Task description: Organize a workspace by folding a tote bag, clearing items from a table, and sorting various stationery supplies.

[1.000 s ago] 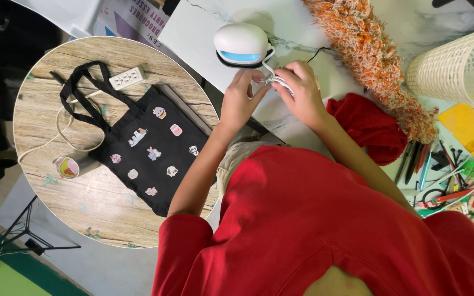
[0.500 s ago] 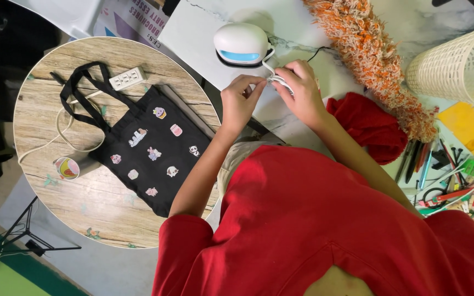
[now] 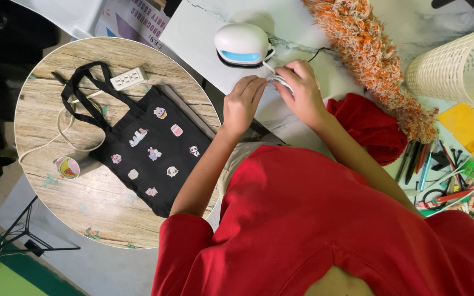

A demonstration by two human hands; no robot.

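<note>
A small white oval device (image 3: pixel 241 43) with a blue band rests on the marble-look tabletop (image 3: pixel 204 22). Its white cord (image 3: pixel 277 81) runs down into my hands. My left hand (image 3: pixel 241 104) pinches the cord from the left with its fingers bent. From the right, my right hand (image 3: pixel 304 93) is closed around the bundled cord. The two hands meet just below the device. My red sleeves and shirt (image 3: pixel 325 219) fill the lower right.
A round wooden table (image 3: pixel 45 71) at left holds a black tote bag (image 3: pixel 149 148) with small patches, a white power strip (image 3: pixel 128 78), its cord and a tape roll (image 3: pixel 67 167). At right are orange fuzzy yarn (image 3: pixel 374 49), red cloth (image 3: pixel 368 123), a cream mesh basket (image 3: pixel 462 66) and pens and scissors (image 3: pixel 445 175).
Both hands stay on the white cord below the device. The fingers shift only slightly on it.
</note>
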